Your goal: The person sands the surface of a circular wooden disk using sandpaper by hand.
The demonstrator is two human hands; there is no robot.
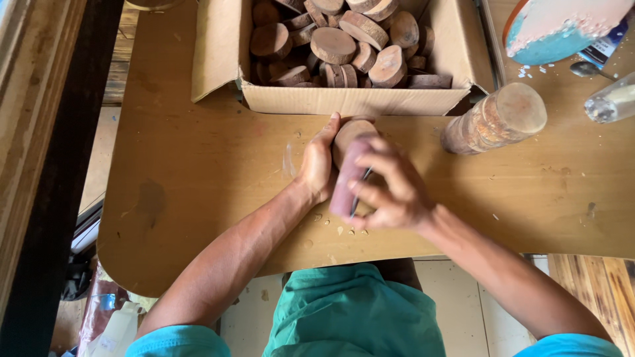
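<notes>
We saw the left hand [319,162] set on edge against the left side of a round wooden slice [350,132], its fingers held straight and together, their tips reaching the far rim; it steadied the slice and did not wrap it. The slice lay flat on the wooden table [198,178], just near of the cardboard box [357,99], which held many more wooden discs [334,45]. The right hand [390,188] was curled shut around a pinkish sanding block [347,182], which lay over the near right part of the slice, so that the slice showed only beyond the fingertips. To the right lay a stack of wooden rounds [495,119] on its side, well apart from both hands. Pale chips [325,221] dotted the table near the wrists.
</notes>
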